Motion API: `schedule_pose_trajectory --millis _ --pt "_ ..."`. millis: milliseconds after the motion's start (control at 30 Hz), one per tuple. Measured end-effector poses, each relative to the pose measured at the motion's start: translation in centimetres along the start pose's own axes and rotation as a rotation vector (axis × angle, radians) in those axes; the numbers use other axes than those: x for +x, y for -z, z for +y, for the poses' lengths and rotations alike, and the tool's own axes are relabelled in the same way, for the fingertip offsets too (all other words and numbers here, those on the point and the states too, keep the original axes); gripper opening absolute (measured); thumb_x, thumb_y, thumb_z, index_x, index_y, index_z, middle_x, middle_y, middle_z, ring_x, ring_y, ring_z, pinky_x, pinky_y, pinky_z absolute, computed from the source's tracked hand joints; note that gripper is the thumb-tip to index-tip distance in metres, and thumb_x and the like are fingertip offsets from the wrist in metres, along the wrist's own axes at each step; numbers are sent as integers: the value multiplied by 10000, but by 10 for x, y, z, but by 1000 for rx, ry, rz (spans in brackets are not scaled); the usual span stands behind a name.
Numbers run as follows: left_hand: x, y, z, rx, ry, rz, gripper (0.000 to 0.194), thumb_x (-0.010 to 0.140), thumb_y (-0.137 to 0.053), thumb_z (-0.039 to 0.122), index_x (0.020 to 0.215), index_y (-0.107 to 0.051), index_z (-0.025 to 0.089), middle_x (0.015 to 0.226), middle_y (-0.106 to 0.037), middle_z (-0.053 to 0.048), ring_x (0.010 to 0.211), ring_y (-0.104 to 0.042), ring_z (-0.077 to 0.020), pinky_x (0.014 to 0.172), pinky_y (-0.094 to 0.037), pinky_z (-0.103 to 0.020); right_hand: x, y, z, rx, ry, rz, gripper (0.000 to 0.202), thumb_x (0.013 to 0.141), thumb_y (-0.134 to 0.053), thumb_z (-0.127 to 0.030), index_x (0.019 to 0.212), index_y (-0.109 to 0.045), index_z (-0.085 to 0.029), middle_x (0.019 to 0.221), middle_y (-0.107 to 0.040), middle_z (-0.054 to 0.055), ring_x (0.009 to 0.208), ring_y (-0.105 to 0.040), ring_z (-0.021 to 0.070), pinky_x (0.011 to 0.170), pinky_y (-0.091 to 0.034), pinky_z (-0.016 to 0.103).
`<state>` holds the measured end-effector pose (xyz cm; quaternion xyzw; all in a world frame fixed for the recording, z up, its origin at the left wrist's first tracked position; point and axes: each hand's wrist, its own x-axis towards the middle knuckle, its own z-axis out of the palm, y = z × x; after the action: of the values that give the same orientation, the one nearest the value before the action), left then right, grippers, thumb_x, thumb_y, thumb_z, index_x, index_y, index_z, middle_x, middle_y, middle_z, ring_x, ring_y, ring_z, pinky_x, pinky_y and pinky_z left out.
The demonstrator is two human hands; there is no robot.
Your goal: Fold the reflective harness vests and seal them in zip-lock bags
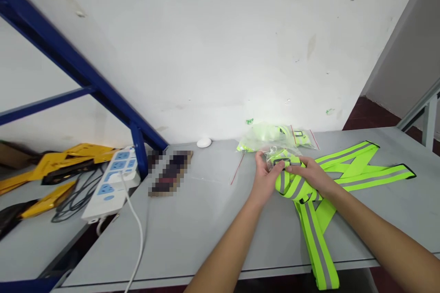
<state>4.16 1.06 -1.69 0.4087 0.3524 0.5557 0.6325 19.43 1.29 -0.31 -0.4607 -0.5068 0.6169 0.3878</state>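
A folded bundle of neon-green reflective strap (pixel 297 187) with grey stripes and black buckles is between my hands. My left hand (pixel 266 175) is closed on its left side, thumb on top near a buckle, with clear plastic at the fingers. My right hand (pixel 314 175) has its fingers pressed on the bundle's upper right. More green strap (pixel 374 177) lies crossed on the grey table to the right, and another length hangs over the front edge. Behind my hands, clear plastic bags (pixel 271 135) with red seal lines hold similar green straps.
A white power strip (pixel 110 187) with a cable lies at the left beside a blue metal frame (pixel 139 146). Near it are a pixelated item (pixel 171 173), a white round object (pixel 204 142) and yellow packets (pixel 51 160). A wall stands behind the grey table (pixel 192 233).
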Motion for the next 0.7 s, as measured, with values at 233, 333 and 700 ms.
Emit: schedule_pose_trajectory --millis 233,333,700 --pt "5 6 1 -18 96 -9 542 719 -753 338 1208 -544 234 1152 -682 -59 1067 -638 -234 902 -502 -343 -1 -11 3 47 29 142 468 709 -748 -454 1113 -692 -224 995 -748 47 915 -693 287 785 -542 376" --pt "6 5 1 -76 124 12 443 765 -688 424 1149 -612 218 1110 -700 -61 1029 -649 -250 861 -516 -350 0 -10 3 94 10 146 469 699 -759 -456 1102 -691 -225 987 -750 50 919 -696 295 760 -551 375" --pt "5 13 4 257 -128 -164 350 811 -512 292 1111 -660 190 1138 -686 -75 1052 -623 -255 926 -475 -385 3 0 7 370 -117 87 365 743 -712 -477 976 -722 -196 942 -757 59 816 -709 244 749 -543 336"
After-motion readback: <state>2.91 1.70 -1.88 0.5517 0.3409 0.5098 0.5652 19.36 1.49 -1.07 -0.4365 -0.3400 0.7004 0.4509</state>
